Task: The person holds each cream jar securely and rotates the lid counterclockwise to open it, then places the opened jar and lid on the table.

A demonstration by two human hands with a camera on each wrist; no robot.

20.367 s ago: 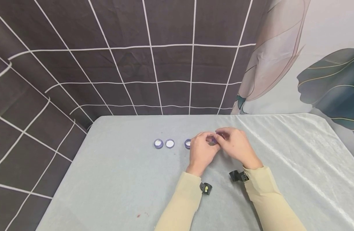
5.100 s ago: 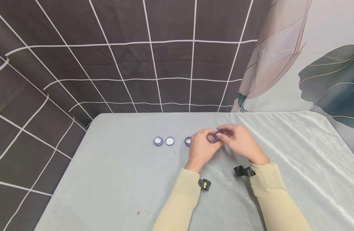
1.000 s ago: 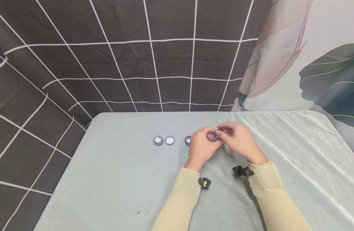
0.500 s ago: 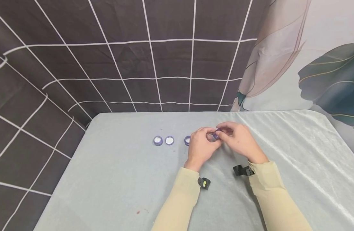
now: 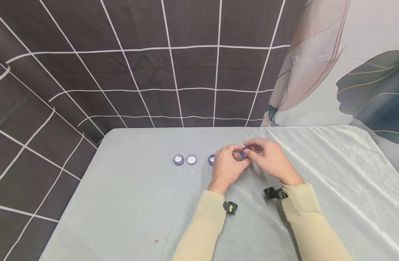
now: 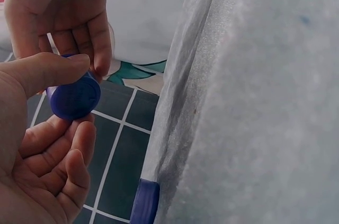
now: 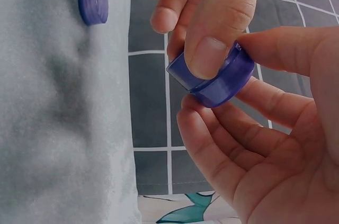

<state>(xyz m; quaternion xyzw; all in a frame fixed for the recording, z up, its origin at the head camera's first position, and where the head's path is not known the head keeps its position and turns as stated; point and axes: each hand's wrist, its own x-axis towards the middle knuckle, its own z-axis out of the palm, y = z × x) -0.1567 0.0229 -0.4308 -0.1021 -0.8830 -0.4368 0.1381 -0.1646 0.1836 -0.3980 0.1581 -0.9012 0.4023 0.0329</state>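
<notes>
A small round purple screw-lid jar [image 7: 214,78] is held up between both hands. In the right wrist view it shows two parts, a wider ring and a narrower part, tilted together; whether they are fully joined I cannot tell. My left hand [image 5: 228,165] grips it with the thumb across it, and the left wrist view shows its flat purple face [image 6: 77,99]. From the other side my right hand [image 5: 272,159] pinches the wider part with thumb and fingers. Left of the hands, a purple round piece with a white top [image 5: 211,159] lies partly hidden by the left hand.
Farther left on the grey cloth-covered table [image 5: 131,203] lie a thicker purple jar piece [image 5: 178,160] with white inside and a flatter purple ring-edged piece [image 5: 191,159] with a white face. A dark grid-patterned cloth [image 5: 147,72] hangs behind the table.
Compared with 20.4 s ago, the right hand sits slightly farther right and the jar shows more between the fingers. Over the last second both hands keep nearly the same hold; the pieces on the table stay put.
</notes>
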